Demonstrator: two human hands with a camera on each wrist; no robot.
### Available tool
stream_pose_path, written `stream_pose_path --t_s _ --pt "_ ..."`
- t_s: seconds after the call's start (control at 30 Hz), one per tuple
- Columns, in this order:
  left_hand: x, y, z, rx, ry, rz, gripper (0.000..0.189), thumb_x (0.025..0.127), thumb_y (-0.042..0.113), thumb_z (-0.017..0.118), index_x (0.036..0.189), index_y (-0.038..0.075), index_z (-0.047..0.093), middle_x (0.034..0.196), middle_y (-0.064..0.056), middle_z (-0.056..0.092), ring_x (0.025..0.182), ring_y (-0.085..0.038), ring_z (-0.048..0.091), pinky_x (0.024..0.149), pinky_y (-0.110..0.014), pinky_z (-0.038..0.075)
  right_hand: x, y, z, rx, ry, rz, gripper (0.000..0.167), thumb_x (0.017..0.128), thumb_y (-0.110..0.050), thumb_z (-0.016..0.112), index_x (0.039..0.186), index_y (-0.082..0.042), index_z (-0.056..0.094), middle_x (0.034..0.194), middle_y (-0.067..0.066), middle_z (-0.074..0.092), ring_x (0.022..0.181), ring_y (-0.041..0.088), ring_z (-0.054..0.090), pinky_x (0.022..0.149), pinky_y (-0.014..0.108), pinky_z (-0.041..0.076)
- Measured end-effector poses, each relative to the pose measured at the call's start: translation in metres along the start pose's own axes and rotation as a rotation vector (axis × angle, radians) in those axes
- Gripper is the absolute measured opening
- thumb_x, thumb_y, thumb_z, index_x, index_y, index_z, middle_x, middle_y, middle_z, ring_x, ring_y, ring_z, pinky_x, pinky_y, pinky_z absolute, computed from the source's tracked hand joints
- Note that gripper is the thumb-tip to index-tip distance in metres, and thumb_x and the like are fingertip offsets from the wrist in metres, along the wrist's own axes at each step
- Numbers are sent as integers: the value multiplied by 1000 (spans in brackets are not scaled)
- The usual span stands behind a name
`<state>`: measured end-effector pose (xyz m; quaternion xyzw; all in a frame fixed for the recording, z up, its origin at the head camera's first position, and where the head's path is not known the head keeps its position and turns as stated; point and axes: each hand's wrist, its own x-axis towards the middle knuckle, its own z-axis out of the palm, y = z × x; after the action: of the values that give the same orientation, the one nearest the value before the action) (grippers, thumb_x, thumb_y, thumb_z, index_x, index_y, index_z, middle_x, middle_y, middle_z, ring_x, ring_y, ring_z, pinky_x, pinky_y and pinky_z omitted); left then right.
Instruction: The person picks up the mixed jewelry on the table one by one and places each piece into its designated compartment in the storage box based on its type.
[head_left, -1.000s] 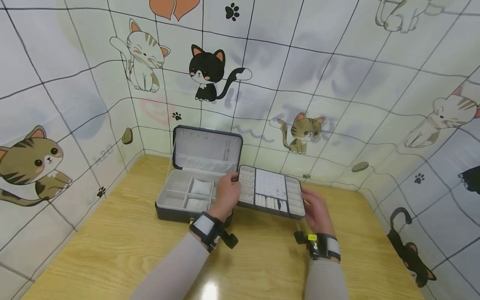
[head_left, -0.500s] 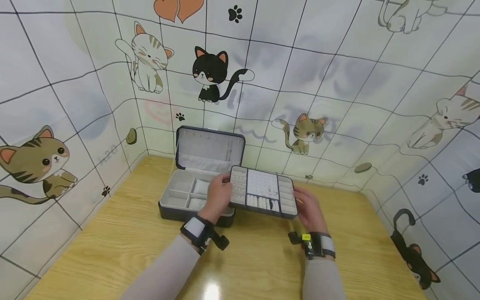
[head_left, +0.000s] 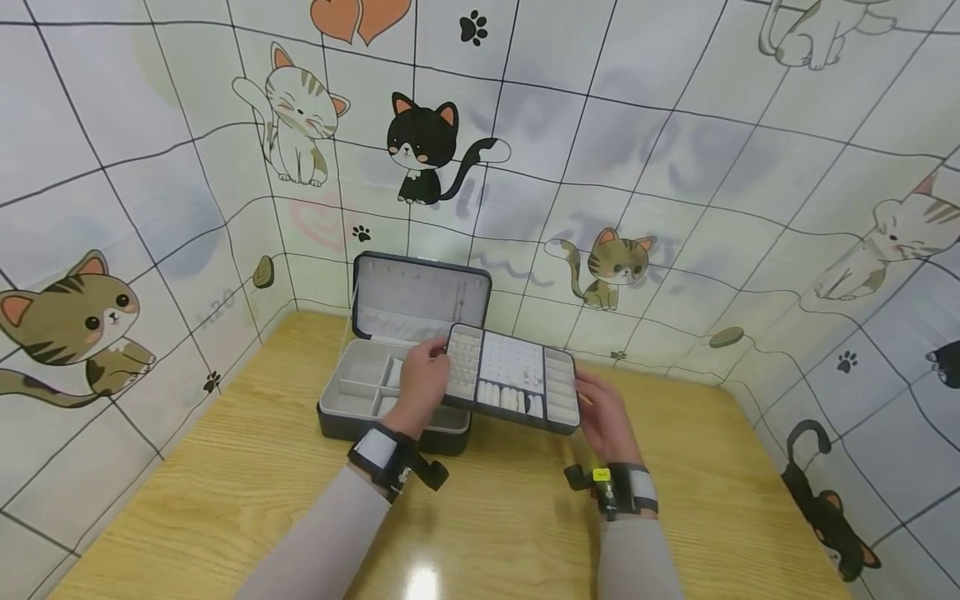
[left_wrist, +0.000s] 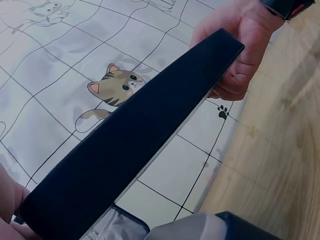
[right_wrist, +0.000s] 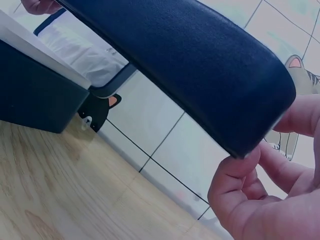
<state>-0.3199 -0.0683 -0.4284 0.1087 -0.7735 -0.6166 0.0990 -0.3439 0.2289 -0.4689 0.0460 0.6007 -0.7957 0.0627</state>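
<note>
A dark blue jewellery tray (head_left: 512, 360) with pale compartments is raised off the table, tilted, its right end lower. My left hand (head_left: 422, 382) grips its left end, and my right hand (head_left: 606, 417) holds the right end. In the right wrist view, fingers and thumb of the right hand (right_wrist: 280, 195) pinch the tray's corner (right_wrist: 215, 75). The tray has ring rolls along its front and small earrings on a white dotted panel. Behind its left end stands the open jewellery box (head_left: 341, 423), partly hidden by the left hand and the tray.
The box's lid (head_left: 408, 287) leans back upright near the wall, with a thin necklace hanging inside it. White cushions sit in some of its compartments. A wooden table (head_left: 247, 475) lies beneath, enclosed by a cat-patterned wall cloth (head_left: 600, 150).
Both hands have carried the tray leftward, so that it now overlaps the right part of the open box in the head view. The box stays put.
</note>
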Motion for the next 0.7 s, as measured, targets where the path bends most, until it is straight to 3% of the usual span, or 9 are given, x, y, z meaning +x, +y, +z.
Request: stream_pose_path --t_s 0.33,0.53,0.7 --pt "9 0 -10 0 0 -63 49 105 16 44 152 6 55 158 -17 54 149 -34 48 122 -53 41 1 4 13 64 -7 -18 47 108 -14 59 154 -4 50 133 0 63 110 15 65 91 24 57" --pt "13 0 -18 -29 -5 -79 50 106 17 42 154 7 53 162 -14 50 153 -34 42 125 -53 37 0 9 26 111 15 -58 39 107 -14 61 145 -4 57 128 0 66 105 14 65 86 23 58" --pt "16 -2 -24 -46 0 -90 48 108 18 41 153 6 53 162 -14 50 153 -34 43 125 -53 37 0 14 35 143 15 -74 39 108 -14 61 145 -2 55 129 2 65 108 15 64 89 23 58"
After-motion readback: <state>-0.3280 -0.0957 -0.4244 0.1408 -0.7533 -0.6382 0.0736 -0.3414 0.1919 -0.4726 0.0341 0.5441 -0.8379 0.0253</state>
